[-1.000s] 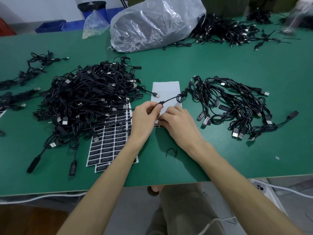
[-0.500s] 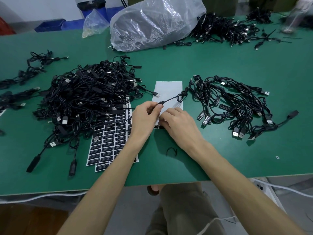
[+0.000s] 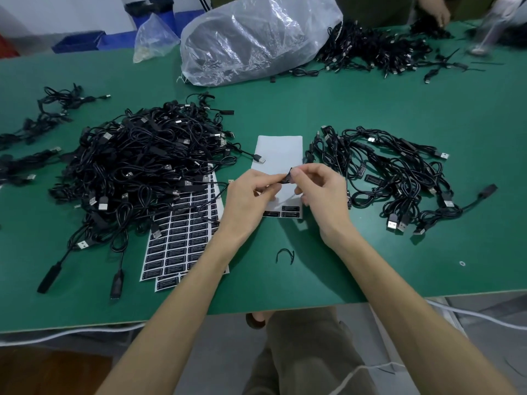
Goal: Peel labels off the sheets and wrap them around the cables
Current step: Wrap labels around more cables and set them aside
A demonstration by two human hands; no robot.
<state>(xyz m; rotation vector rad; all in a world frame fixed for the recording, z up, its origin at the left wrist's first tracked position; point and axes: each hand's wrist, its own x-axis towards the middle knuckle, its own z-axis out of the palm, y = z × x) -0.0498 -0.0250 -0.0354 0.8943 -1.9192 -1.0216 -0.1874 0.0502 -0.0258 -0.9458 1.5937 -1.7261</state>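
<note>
Black label [image 3: 287, 178] is up in the air just above the white sheet [image 3: 281, 149], held between two hands. I see the left hand [image 3: 246, 195] pinch it with thumb and finger. The right hand [image 3: 322, 192] pinches it from the other side, its other fingers curled. I cannot tell if a cable is inside the label. The white sheet lies flat on the green table [image 3: 370, 109], with only a few stickers [image 3: 290, 211] at its near edge. Left of the sheet lie full label sheets [image 3: 182, 238], partly under a big pile of cables [image 3: 137, 166]. Right of the sheet is a smaller pile of cables [image 3: 399, 178]. On the near side of the sheet lies a little black loop [image 3: 285, 255]. Far behind the sheet sits a clear plastic bag [image 3: 256, 38].
</note>
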